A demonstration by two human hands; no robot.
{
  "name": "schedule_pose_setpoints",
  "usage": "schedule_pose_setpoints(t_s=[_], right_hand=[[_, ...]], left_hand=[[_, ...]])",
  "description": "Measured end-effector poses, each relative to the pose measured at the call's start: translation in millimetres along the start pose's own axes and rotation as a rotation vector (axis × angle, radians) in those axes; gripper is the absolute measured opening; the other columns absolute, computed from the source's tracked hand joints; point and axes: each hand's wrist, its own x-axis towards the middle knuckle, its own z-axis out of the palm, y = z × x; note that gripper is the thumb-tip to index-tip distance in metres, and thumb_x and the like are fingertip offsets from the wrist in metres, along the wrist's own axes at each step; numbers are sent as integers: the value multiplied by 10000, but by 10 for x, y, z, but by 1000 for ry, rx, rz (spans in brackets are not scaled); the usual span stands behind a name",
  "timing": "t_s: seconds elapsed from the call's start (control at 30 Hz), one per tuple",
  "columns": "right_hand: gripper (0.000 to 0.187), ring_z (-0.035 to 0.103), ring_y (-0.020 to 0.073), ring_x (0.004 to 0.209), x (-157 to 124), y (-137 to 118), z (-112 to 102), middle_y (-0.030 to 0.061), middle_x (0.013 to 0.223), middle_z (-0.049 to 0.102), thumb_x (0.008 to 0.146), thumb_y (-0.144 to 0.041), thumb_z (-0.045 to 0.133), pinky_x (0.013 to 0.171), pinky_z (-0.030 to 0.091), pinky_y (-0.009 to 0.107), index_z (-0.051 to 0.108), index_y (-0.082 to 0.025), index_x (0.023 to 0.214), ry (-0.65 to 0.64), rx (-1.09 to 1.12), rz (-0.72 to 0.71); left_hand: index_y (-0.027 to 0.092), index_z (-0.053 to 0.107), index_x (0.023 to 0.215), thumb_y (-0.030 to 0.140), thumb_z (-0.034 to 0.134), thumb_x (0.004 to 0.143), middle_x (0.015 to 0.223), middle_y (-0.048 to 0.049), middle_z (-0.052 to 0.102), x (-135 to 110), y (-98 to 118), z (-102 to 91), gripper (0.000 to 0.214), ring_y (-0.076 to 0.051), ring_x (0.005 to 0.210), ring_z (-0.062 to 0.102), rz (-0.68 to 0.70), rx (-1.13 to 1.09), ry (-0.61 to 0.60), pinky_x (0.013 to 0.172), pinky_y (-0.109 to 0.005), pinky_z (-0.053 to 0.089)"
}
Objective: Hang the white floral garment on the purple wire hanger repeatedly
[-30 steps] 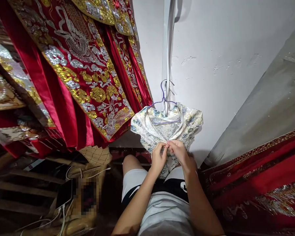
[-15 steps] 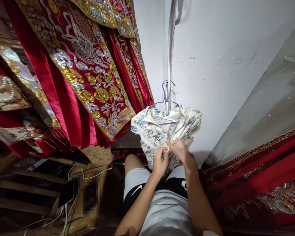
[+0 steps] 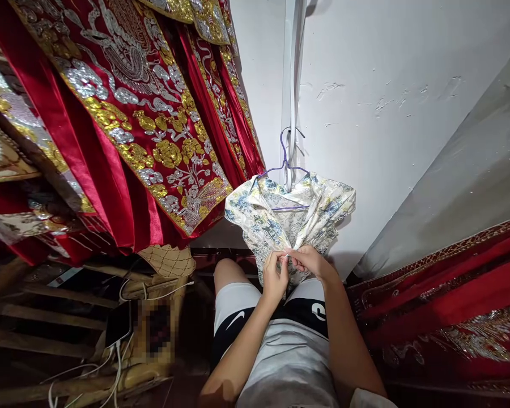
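A white floral shirt [image 3: 266,221] with blue and yellow flowers hangs on a purple hanger [image 3: 285,164] in front of me. Its neckline gapes at the top, and the two front edges meet lower down at my fingers. My left hand [image 3: 275,275] pinches the front edge of the shirt from the left. Close against it, my right hand [image 3: 312,262] pinches the other front edge, fingertips nearly touching the left ones. Whatever small fastening lies between the fingertips is too hidden to make out. The shirt's lower part hangs between my knees.
Red embroidered cloth [image 3: 165,141] with gold and silver sequins hangs at left. Below it, a phone [image 3: 118,323] with a white cable lies on a bamboo seat [image 3: 148,374]. A white wall [image 3: 365,141] stands ahead, and more red cloth [image 3: 459,300] lies at right.
My right hand has lowered and turned slightly, drawing closer to my left hand at the shirt front. The shirt opening looks pulled more together and spread wider at right. The view has shifted slightly.
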Motion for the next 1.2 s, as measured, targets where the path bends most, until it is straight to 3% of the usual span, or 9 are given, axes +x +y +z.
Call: schedule_pose_setpoints(t_s=[0.1, 0.2, 0.43, 0.57, 0.63, 0.77, 0.93, 1.07, 1.2], right_hand=[[513, 297, 87, 406, -63, -11, -36, -39, 389, 407, 735, -640, 695, 447, 216, 269, 586, -198, 497, -54, 109, 6], [453, 301, 89, 407, -27, -120, -51, -40, 413, 437, 747, -610, 690, 425, 201, 267, 656, -186, 592, 48, 211, -47], [438, 376, 45, 409, 393, -1138, -93, -14, 532, 550, 832, -512, 757, 387, 231, 200, 599, -165, 615, 281, 348, -373], [478, 401, 46, 397, 354, -1441, -44, -11, 501, 545, 880, -568, 715, 381, 233, 185, 629, -156, 653, 255, 354, -454], [469, 432, 57, 418, 259, -1422, 0, -8, 513, 562, 870, -585, 723, 393, 268, 187, 656, -156, 691, 242, 346, -477], [466, 418, 71, 422, 145, -1354, 50, -12, 504, 561, 903, -593, 669, 417, 298, 204, 648, -174, 700, 238, 284, -501], [400, 403, 89, 447, 263, -1312, 11, -44, 489, 493, 932, -527, 614, 464, 308, 223, 612, -200, 702, 258, 170, -594], [356, 354, 100, 439, 451, -926, 14, -50, 461, 437, 890, -429, 577, 466, 256, 252, 559, -213, 608, 358, 113, -452], [322, 358, 127, 453, 459, -334, 158, -36, 443, 432, 846, -393, 515, 494, 284, 279, 522, -234, 566, 336, 126, -278]], left_hand=[[233, 629, 960, 285, 502, 1021, 908, -56, 677, -25, -28, 19, 150, -227, 879, 640, 37, 54, -9, 818, -348, 478], [231, 618, 955, 268, 497, 1020, 906, -62, 666, -41, -86, 77, 142, -235, 892, 633, 81, 80, -6, 825, -359, 468], [222, 583, 902, 224, 463, 1003, 873, -68, 642, -2, -420, 208, 156, -236, 869, 614, 146, 146, -58, 813, -368, 458], [217, 566, 841, 262, 474, 1008, 834, -56, 631, 429, -434, -17, 196, -220, 830, 604, 236, 187, -233, 813, -362, 462], [204, 585, 925, 305, 483, 1030, 883, -61, 655, 778, -256, -190, 177, -211, 855, 623, 290, 117, -261, 815, -350, 481], [200, 541, 1291, 356, 415, 1082, 1089, -89, 670, 1459, 366, -486, 290, -172, 912, 648, 434, -10, 0, 825, -313, 511], [177, 656, 992, 271, 520, 1043, 931, -59, 686, 1852, 967, -614, 173, -163, 873, 640, 661, 157, -118, 808, -295, 498], [182, 656, 929, 233, 563, 1012, 897, -45, 686, 1897, 1055, -715, 135, -154, 857, 631, 618, 88, 96, 821, -290, 489], [190, 651, 913, 267, 597, 984, 892, -27, 657, 1855, 709, -971, 118, -149, 868, 623, 276, -254, 508, 831, -267, 489]])
